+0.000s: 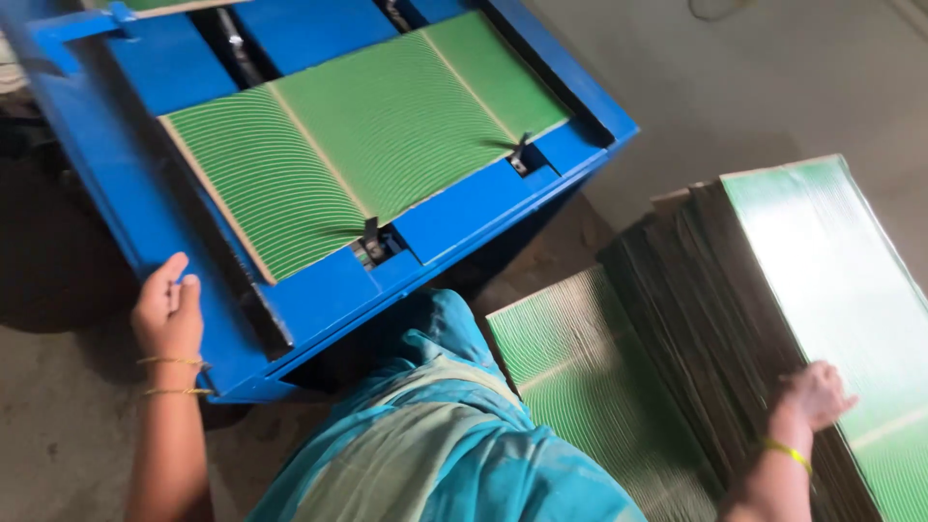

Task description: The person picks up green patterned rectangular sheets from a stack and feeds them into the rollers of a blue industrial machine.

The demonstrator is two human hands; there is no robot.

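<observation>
A green card sheet (367,145) with fine curved white lines lies flat on a blue metal machine (474,208). My left hand (169,309) rests on the machine's near left edge, fingers loosely curled over the blue frame. My right hand (817,394) reaches to the right onto a tall leaning stack of green-faced boards (831,280) and touches the top sheet near its edge. Whether the fingers grip a sheet cannot be made out.
A second, lower pile of the same green sheets (580,377) lies beside my knee. Blue-green cloth (435,454) covers my lap at the bottom centre. Two small metal stops (372,237) sit at the machine's front rail. Grey concrete floor (773,68) surrounds everything.
</observation>
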